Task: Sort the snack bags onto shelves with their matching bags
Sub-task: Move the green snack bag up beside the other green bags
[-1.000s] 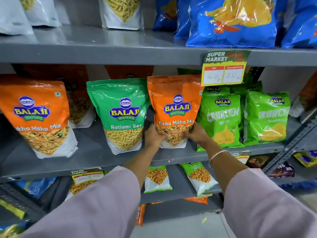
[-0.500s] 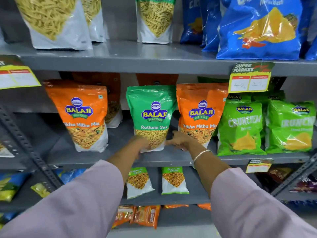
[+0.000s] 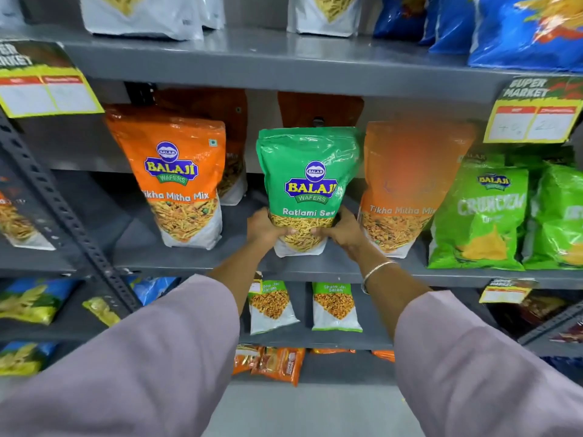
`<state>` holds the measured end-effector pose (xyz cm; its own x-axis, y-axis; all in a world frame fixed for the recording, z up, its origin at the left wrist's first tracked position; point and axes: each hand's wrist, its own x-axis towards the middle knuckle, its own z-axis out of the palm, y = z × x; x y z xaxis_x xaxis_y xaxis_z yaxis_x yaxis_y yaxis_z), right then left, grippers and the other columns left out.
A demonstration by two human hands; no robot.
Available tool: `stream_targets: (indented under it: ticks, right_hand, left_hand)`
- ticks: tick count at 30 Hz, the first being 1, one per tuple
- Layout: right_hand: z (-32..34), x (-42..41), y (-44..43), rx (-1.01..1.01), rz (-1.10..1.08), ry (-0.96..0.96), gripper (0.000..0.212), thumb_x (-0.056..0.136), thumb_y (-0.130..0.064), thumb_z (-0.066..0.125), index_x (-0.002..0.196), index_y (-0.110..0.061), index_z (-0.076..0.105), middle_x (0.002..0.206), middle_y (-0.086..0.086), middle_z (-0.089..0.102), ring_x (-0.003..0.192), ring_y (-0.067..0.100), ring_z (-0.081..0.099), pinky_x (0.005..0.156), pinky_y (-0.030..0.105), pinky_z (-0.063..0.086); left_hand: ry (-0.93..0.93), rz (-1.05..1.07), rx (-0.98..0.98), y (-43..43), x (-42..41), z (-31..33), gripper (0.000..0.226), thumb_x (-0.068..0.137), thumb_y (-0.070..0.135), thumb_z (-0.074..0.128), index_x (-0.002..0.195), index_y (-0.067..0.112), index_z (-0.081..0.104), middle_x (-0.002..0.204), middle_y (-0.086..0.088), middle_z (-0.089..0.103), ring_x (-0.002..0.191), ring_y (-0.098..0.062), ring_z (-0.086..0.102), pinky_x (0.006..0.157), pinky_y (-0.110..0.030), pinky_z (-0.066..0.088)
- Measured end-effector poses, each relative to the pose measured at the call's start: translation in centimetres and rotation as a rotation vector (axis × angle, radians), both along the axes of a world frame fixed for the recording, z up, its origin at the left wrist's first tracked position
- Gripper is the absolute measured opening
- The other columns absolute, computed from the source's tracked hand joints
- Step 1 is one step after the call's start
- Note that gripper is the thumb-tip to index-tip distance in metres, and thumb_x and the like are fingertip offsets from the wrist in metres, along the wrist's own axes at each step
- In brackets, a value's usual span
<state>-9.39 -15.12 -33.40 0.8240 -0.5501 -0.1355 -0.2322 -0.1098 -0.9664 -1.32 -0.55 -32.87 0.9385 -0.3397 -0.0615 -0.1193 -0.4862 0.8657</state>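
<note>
A green Ratlami Sev bag [image 3: 307, 171] stands upright in the middle of the grey middle shelf [image 3: 315, 268]. My left hand [image 3: 263, 227] grips its lower left corner and my right hand [image 3: 342, 230] grips its lower right corner. Orange Tikha Mitha Mix bags stand on both sides: one to the left [image 3: 178, 175], one to the right [image 3: 407, 184]. More orange bags stand behind them. On the top shelf [image 3: 268, 58] stand white-bottomed sev bags [image 3: 325, 14].
Light green Crunchem bags [image 3: 485, 216] fill the right end of the middle shelf. Blue bags [image 3: 523, 29] sit top right. Small green-topped packets [image 3: 336, 305] lie on the lower shelf. Price tags [image 3: 536, 111] hang from shelf edges. A slanted metal brace [image 3: 63, 216] crosses the left.
Both hands left the right orange bag, moved left and closed on the bottom of the green Ratlami Sev bag. The view shifted left and closer.
</note>
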Motion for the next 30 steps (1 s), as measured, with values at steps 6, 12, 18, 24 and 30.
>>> stream_targets:
  ticks: [6,12,18,24,30]
  right_hand:
    - [0.1,-2.2,2.9,-0.085,0.003,-0.032,0.073,0.058,0.001,0.082,0.123,-0.002,0.049,0.124,0.018,0.061,0.113,0.029,0.057,0.098,0.046,0.048]
    - [3.0,-5.2,5.8,-0.134,0.053,-0.09,0.072,0.06,0.0,0.081,0.124,-0.001,0.049,0.124,0.017,0.061,0.109,0.023,0.056,0.098,0.041,0.047]
    - [7.3,-7.4,7.7,-0.114,0.135,-0.126,0.069,0.059,-0.006,0.082,0.12,-0.014,0.05,0.118,0.009,0.062,0.1,0.022,0.059,0.074,0.031,0.053]
    - [13.7,-10.3,9.5,-0.145,0.276,-0.062,0.032,0.07,0.001,0.074,0.087,-0.019,0.056,0.072,-0.01,0.065,0.061,0.0,0.061,0.041,0.011,0.045]
    - [20.6,-12.1,10.4,-0.281,0.253,-0.094,0.04,0.063,-0.013,0.081,0.096,-0.018,0.06,0.101,0.003,0.069,0.087,0.019,0.067,0.07,0.031,0.058]
  left_hand:
    - [-0.032,-0.025,0.024,3.3,-1.6,0.2,0.061,0.061,0.019,0.085,0.113,-0.002,0.063,0.119,-0.02,0.067,0.108,-0.031,0.063,0.085,-0.034,0.05]
    - [-0.05,-0.015,-0.037,6.8,-4.3,2.2,0.058,0.06,0.021,0.086,0.11,0.002,0.065,0.116,-0.018,0.069,0.104,-0.029,0.065,0.084,-0.036,0.053]
    - [-0.042,-0.063,-0.096,9.3,-6.2,6.8,0.05,0.062,0.019,0.084,0.107,0.005,0.065,0.107,-0.007,0.068,0.097,-0.021,0.063,0.082,-0.032,0.052]
    - [-0.034,-0.126,-0.002,11.9,-8.2,12.7,0.051,0.06,0.026,0.084,0.101,0.001,0.066,0.099,-0.009,0.069,0.087,-0.024,0.063,0.084,-0.042,0.054]
    - [-0.063,-0.165,-0.06,14.0,-10.0,19.4,0.059,0.06,0.03,0.084,0.108,0.003,0.066,0.099,-0.005,0.067,0.091,-0.02,0.061,0.077,-0.037,0.056]
